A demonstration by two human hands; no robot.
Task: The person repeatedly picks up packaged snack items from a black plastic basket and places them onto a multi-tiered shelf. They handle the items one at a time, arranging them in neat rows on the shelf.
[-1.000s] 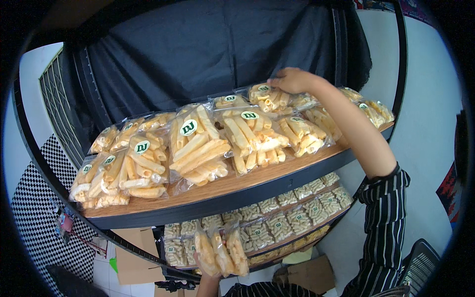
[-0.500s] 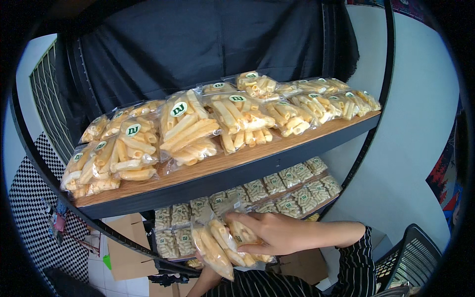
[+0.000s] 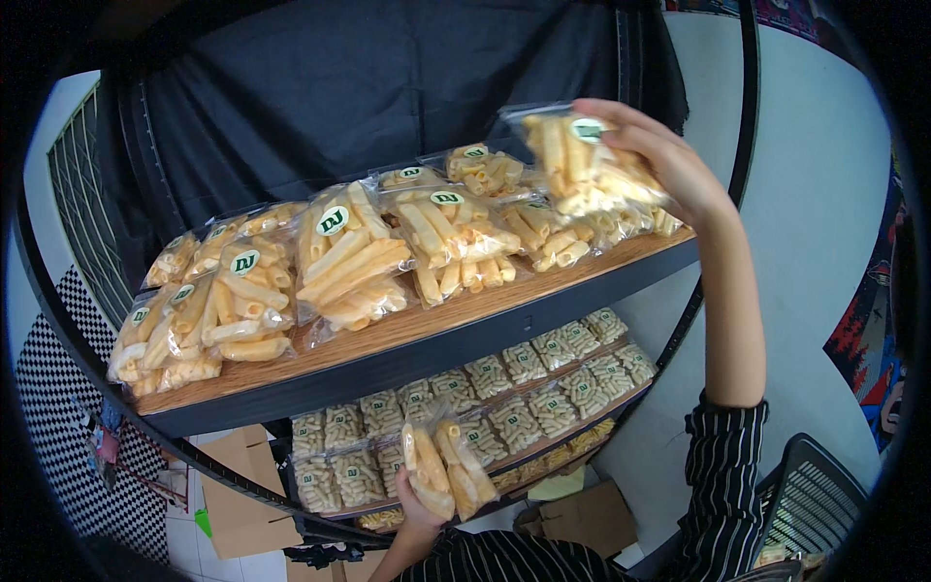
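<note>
My right hand is raised over the right part of the upper shelf, fingers closed on the upper side of a clear bag of pale yellow snack sticks with a round white label. The bag is in front of other bags standing there and hides some of them. Low in front of the shelf, my left hand grips two more clear bags of snack sticks, side by side. Its fingers are partly covered by those bags.
Filled snack bags stand along the wooden upper shelf, some stacked. Smaller packed bags line the tier below. A black cloth hangs behind. Cardboard boxes lie lower left, and a dark plastic basket stands at lower right.
My right hand has risen from beside the left hand to above the right end of the shelf, carrying one bag. My left hand keeps the other bags low.
</note>
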